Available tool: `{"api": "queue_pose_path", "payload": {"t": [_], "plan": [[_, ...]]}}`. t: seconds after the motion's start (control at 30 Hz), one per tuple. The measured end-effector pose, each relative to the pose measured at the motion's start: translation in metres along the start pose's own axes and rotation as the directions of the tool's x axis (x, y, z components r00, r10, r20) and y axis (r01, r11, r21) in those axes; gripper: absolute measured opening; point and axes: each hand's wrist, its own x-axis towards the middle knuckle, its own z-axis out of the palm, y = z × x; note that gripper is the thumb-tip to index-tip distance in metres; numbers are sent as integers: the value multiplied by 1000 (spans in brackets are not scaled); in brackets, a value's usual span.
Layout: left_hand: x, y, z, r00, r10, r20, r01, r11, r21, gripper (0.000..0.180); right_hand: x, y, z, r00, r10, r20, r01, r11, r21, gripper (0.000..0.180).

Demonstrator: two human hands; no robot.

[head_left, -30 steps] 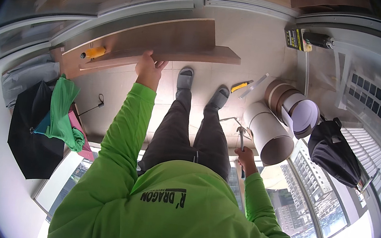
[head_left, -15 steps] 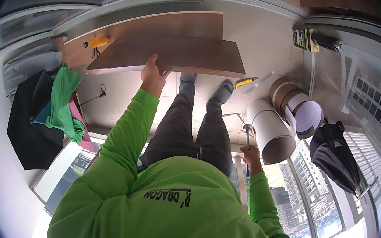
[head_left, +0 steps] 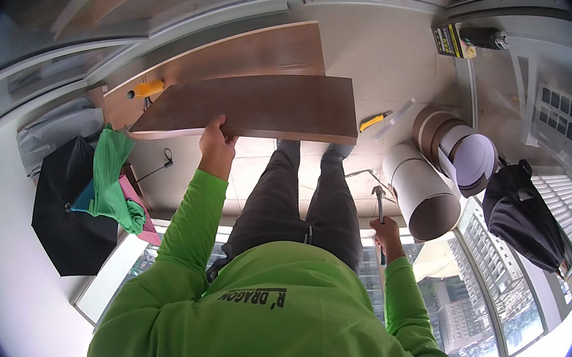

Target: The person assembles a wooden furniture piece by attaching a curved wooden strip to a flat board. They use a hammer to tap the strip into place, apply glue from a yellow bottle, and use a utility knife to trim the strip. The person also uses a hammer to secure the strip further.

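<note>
With the thumb on top, my left hand grips the near edge of a long brown board. This board is held over the floor in front of my legs and covers part of my feet. Behind it lies a second brown board, partly hidden by the first. My right hand, low at my right side, is wrapped round the handle of a hammer whose head points away from me. A yellow utility knife lies on the floor just past the held board's right end.
An orange bottle-like thing is by the boards' left end. Brown and white sheet rolls stand at right, beside a black bag. At left are a black umbrella and green cloth. A clear strip lies near the knife.
The held board has come nearer to me, with its near edge now over my feet and more of the rear board uncovered. My right hand still holds the hammer; the view has shifted slightly.
</note>
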Motion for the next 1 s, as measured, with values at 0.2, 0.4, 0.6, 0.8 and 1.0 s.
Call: {"api": "queue_pose_path", "payload": {"t": [0.2, 0.4, 0.6, 0.8, 1.0], "plan": [[-46, 24, -44, 981, 118, 153, -142, 978, 155, 32, 16, 21, 0, 1000, 2, 2, -2, 1000, -22, 21], [-70, 19, -47, 907, 273, 321, -390, 833, 393, 25, 24, 12, 3, 997, 66, 42, -65, 998, -26, 17], [-98, -5, -24, 811, 324, 487, -582, 528, 618, 18, 47, 10, 3, 999, 14, 33, -13, 1000, -13, 17], [-122, -31, 29, 667, 263, 697, -736, 376, 563, 17, 63, 18, 7, 999, -38, -4, 38, 999, 33, 17], [-97, -22, 105, 518, 211, 829, -829, 363, 426, 17, 124, 36, 21, 953, -207, -221, 111, 917, -383, 22]]}}
